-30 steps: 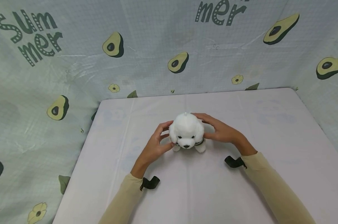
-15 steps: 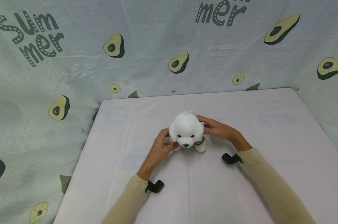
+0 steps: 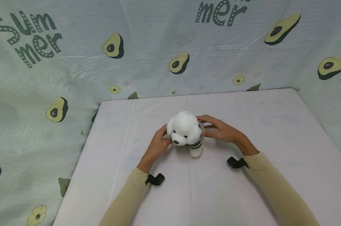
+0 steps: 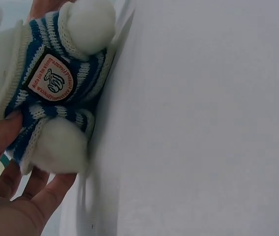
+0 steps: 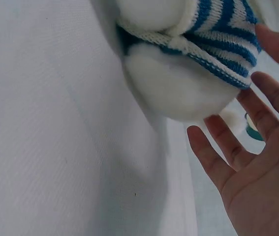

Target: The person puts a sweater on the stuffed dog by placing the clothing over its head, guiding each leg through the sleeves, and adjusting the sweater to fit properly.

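Observation:
A white plush dog [image 3: 184,128] in a blue-and-white striped knitted sweater [image 4: 55,73] stands on the white table, its head turned toward the left front. My left hand [image 3: 157,146] grips its side; in the left wrist view the thumb [image 4: 1,137] presses the sweater and the fingers curl behind a front leg [image 4: 63,145]. At the dog's other side is my right hand [image 3: 222,130]. Its fingers [image 5: 220,140] are spread and fairly straight in the right wrist view, with tips at the sweater hem and white rear. The dog's far side is hidden.
The table [image 3: 210,194] has a pale cloth with faint creases. Behind and beside it hangs a light curtain [image 3: 147,37] printed with avocados, flowers and lettering. Black wrist cameras [image 3: 155,179] jut inward from both beige sleeves [image 3: 277,188].
The dog has turned, its face swinging from straight front toward the left and more of the striped sweater showing. My left hand has closed in on its side; the right stays beside it, fingers spread.

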`<state>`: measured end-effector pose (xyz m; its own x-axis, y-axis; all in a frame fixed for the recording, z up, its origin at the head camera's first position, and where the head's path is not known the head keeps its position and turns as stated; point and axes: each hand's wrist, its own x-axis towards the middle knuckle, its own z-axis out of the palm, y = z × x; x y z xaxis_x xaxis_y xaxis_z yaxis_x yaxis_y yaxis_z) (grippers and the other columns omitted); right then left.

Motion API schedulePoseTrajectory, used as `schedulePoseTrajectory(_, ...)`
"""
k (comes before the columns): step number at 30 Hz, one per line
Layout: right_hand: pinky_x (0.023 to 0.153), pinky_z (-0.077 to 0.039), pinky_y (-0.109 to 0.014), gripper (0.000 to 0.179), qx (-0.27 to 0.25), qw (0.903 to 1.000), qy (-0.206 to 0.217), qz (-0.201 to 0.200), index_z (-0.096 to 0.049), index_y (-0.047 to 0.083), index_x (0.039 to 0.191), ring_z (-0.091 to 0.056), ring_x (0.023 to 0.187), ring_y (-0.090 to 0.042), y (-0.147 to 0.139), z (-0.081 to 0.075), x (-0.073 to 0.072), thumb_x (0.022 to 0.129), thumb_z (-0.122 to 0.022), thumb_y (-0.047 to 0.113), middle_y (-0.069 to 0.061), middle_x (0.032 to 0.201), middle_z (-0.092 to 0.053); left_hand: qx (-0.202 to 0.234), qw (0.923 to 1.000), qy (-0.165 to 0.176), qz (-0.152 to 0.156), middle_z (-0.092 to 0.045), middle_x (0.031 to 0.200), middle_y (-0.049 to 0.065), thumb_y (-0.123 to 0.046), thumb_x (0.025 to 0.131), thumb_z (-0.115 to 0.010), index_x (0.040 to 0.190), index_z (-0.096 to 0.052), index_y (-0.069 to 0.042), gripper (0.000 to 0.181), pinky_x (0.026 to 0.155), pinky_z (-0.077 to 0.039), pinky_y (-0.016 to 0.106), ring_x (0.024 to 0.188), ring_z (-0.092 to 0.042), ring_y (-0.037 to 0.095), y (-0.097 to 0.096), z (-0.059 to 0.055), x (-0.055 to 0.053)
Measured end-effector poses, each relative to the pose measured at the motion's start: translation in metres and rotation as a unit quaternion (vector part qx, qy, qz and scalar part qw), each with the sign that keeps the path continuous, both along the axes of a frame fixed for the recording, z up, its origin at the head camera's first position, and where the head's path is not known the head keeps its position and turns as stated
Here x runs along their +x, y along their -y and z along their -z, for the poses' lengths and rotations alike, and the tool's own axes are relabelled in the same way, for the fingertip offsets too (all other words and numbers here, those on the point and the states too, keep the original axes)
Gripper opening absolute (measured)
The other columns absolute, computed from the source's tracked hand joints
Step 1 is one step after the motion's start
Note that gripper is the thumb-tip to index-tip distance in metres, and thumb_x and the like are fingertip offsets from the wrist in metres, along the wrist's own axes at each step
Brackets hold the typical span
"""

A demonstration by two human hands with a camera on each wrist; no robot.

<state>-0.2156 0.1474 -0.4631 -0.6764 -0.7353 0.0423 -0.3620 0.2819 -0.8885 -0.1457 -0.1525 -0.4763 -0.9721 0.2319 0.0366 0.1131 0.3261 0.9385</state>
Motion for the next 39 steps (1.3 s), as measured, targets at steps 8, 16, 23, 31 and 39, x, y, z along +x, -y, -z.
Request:
schedulePoseTrajectory(8,0.109,-0.042,-0.057,0.063,0.000,0.9984,-0.023,0.051,-0.040,0.031,0.155,-0.049,0.134,-0.026,-0.004,-0.001,0.009,0.099,-0.068,0.025,0.001,0.153,-0.045,0.002,0.9997,0.012,-0.021,-0.058,0.140,0.007,-0.004,0.098,-0.064,0.142,-0.056,-0.015,0.046,0.084,-0.052,0.038,0.130,-0.054,0.027,0.000,-0.005,-0.015)
schedulePoseTrajectory(16,0.102,-0.049,-0.053,0.060,-0.001,0.9952,-0.039,0.089,-0.046,0.021,0.154,-0.059,0.120,-0.026,-0.003,-0.008,0.017,0.098,-0.069,0.021,-0.005,0.142,-0.057,0.004,0.9986,-0.018,-0.049,-0.063,0.119,0.009,-0.003,0.101,-0.059,0.134,-0.061,-0.012,0.034,0.088,-0.047,0.042,0.112,-0.057,0.023,0.001,0.000,-0.027)
schedulePoseTrajectory(23,0.086,-0.054,-0.039,0.048,0.018,0.9866,-0.052,0.154,-0.054,0.009,0.146,-0.065,0.105,-0.021,0.006,-0.016,0.021,0.100,-0.067,0.019,-0.007,0.123,-0.066,0.011,0.9982,-0.014,-0.057,-0.061,0.102,0.007,-0.003,0.101,-0.058,0.125,-0.065,-0.010,0.026,0.075,-0.043,0.035,0.089,-0.052,0.019,0.000,0.003,-0.030)
schedulePoseTrajectory(31,0.068,-0.052,-0.030,0.041,0.035,0.9724,-0.051,0.225,-0.061,0.009,0.135,-0.065,0.092,-0.019,0.022,-0.018,0.024,0.098,-0.070,0.023,-0.007,0.108,-0.066,0.008,0.9989,0.011,-0.045,-0.059,0.141,0.005,-0.009,0.101,-0.061,0.143,-0.056,-0.018,0.044,0.103,-0.045,0.045,0.126,-0.053,0.020,0.000,0.000,-0.023)
schedulePoseTrajectory(39,0.065,-0.051,-0.028,0.033,0.051,0.9639,-0.065,0.253,-0.064,0.006,0.131,-0.064,0.087,-0.020,0.023,-0.017,0.026,0.099,-0.064,0.013,-0.009,0.103,-0.067,0.075,0.9970,0.006,0.016,-0.044,0.157,0.006,-0.001,0.096,-0.065,0.153,-0.045,-0.015,0.061,0.114,-0.039,0.050,0.146,-0.037,0.024,0.003,0.003,-0.017)
